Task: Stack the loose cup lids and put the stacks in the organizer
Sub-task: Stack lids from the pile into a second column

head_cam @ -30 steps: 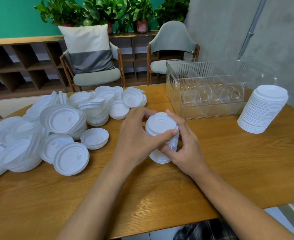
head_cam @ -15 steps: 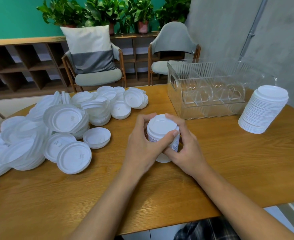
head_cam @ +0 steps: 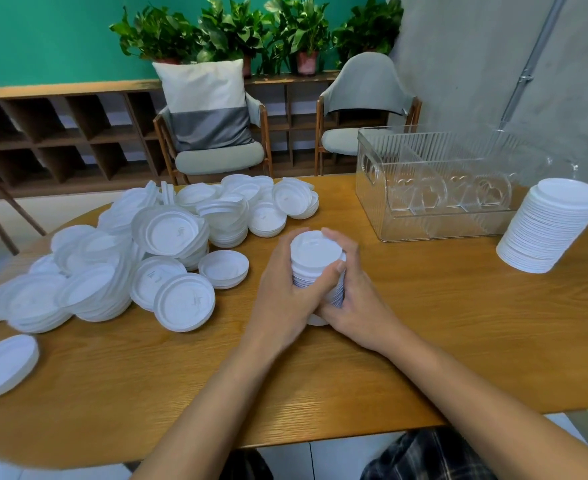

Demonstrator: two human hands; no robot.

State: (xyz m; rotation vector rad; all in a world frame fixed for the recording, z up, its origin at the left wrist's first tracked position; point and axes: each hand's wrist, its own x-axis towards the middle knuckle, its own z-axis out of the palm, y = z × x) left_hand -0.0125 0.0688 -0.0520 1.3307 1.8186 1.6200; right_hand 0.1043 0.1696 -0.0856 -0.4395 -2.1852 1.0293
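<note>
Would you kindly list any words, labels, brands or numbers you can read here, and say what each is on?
None is readable.
Loose lids: faint embossed centre mark, too blurred to read.
Held lid stack: no legible print.
Clear organizer: heart cut-outs only, no lettering.

Both bare forearms (head_cam: 216, 393) reach in from the near edge and converge at the middle. The left hand (head_cam: 285, 292) and right hand (head_cam: 362, 299) meet there, clasping a stack of lids (head_cam: 315, 252) between them. The left thumb lies across its near side, and the right fingers (head_cam: 334, 235) curl round the far side.
</note>
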